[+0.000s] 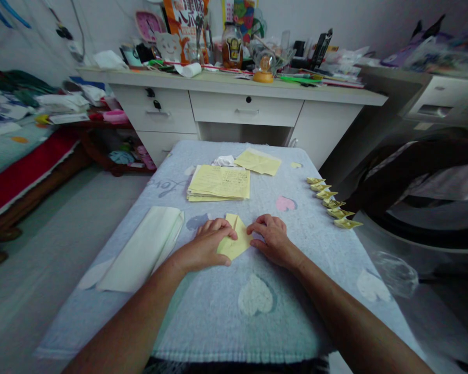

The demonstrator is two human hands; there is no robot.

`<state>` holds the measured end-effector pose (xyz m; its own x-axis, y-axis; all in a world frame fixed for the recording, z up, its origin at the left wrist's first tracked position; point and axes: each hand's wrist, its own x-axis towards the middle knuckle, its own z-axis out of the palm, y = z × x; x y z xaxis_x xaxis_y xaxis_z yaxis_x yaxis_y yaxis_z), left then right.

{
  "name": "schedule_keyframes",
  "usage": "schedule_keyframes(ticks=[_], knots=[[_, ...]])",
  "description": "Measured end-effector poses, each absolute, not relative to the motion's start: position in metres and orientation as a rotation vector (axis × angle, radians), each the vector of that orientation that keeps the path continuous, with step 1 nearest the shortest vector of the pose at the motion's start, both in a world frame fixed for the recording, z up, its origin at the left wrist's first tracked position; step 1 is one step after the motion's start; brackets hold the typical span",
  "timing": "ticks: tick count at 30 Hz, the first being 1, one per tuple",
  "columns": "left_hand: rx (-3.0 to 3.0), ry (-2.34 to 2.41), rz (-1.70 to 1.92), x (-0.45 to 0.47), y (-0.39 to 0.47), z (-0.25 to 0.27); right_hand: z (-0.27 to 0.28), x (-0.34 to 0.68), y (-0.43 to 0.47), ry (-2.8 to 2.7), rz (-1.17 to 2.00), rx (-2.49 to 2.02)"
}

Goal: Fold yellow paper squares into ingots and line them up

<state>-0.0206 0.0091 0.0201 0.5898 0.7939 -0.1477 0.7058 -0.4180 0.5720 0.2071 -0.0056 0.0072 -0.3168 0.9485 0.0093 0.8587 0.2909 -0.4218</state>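
A partly folded sheet of yellow paper (239, 241) lies on the cloth-covered table between my hands, with a creased flap at its top. My left hand (212, 241) holds it from the left, its fingertips on the paper and its thumb at the lower left edge. At the right edge, the bent fingers and thumb of my right hand (271, 239) hold the side of the sheet. Beyond them sits a stack of yellow written sheets (219, 183). Several small folded yellow paper boats (337, 213) stand in a row along the table's right edge.
A folded white-green cloth or sheet (144, 249) lies at left. Behind the stack are crumpled white tissue (224, 161) and more yellow paper (259, 161). A cluttered white desk (245, 106) borders the far side; a front-loading washing machine (432, 208) stands at right, a bed (27, 156) at left.
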Motion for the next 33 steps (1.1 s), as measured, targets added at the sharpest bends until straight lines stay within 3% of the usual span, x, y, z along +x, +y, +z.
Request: schedule_keyframes(ticks=[13,21,33], knots=[[2.204,1.028,0.252,-0.032,0.016,0.020,0.007,0.212,-0.004,-2.313,0.527,-1.612],[2.263,1.379,0.575,-0.004,0.005,0.004,0.004,0.209,-0.009,-2.310,0.426,-1.583],[2.301,1.424,0.593,-0.001,0.003,-0.001,0.004,0.202,-0.012,-2.305,0.369,-1.609]])
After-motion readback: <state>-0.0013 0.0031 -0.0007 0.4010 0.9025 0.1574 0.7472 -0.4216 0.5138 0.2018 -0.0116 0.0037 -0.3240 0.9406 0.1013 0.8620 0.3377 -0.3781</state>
